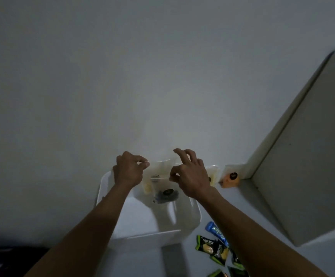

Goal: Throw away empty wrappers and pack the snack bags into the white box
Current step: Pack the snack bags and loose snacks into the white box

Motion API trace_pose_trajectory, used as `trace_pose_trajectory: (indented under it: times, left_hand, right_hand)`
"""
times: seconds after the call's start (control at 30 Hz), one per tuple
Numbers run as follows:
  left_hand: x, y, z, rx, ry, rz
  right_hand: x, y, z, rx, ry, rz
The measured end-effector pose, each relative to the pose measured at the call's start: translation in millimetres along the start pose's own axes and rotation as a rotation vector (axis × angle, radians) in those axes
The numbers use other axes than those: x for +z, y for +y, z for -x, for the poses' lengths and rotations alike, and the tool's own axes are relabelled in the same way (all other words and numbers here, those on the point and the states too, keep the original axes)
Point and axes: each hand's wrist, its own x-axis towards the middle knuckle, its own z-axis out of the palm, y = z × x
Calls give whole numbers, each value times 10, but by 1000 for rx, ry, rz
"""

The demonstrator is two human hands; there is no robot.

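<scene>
The white box (190, 220) stands on the floor against the wall. Both my hands are over its far end. My left hand (127, 169) pinches the top left corner of a clear snack bag (161, 172) that stands upright in the box. My right hand (190, 174) pinches the bag's right side between thumb and forefinger, its other fingers spread upward. A second clear bag with dark contents (166, 194) lies in the box just below. More clear snack bags, one pale (212, 174) and one orange (230, 179), lean on the wall to the right.
Green-and-black snack packets (212, 249) and a blue packet (215, 229) lie on the floor right of the box, under my right forearm. A tall pale panel (302, 156) leans in the right corner. A dark object (6, 260) sits at the bottom left.
</scene>
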Motion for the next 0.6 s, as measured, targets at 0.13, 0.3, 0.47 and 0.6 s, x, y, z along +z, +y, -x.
trace_pose_trajectory:
  times: [0.13,0.3,0.47,0.6]
  left_hand:
    - [370,-17,-63,-43,-26,-51]
    - [742,-72,-80,-51,-37,-129]
    - [917,-136,-104,-95,-10,-136]
    - [979,-147,-116,-110,33,-84]
  right_hand:
    - [383,103,-90,63,8,14]
    - [769,248,-103,145,21,20]
    - [968,308,-174,204,121,23]
    - [1039,342,-211,195,185,9]
